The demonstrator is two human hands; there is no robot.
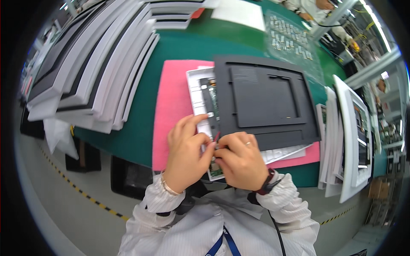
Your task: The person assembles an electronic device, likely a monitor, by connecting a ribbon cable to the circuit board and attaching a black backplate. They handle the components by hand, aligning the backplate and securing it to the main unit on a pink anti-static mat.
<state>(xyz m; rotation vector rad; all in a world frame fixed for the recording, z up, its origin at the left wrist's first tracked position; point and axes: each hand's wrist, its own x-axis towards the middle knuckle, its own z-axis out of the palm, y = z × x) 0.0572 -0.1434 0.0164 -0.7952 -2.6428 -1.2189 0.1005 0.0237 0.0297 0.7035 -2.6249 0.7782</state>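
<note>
A white frame (194, 79) with a green circuit board (214, 96) along its inside lies on a pink mat (173, 91). A dark grey plastic panel (265, 91) rests over most of it, slightly askew. At the frame's left edge, my left hand (188, 153) has one finger reaching onto the frame, while its thumb and another finger close near the board. My right hand (241, 160) is pinched over the lower board beside the panel's corner. A thin red piece (217, 136) shows between the hands; my fingers hide what they grip.
Stacked white and black panels (100, 64) stand at the left of the green table (183, 45). More white frames (348, 141) lean at the right edge. Beyond the mat are a clear tray (292, 38) of small parts and a white sheet (239, 15). Another person (318, 10) works far right.
</note>
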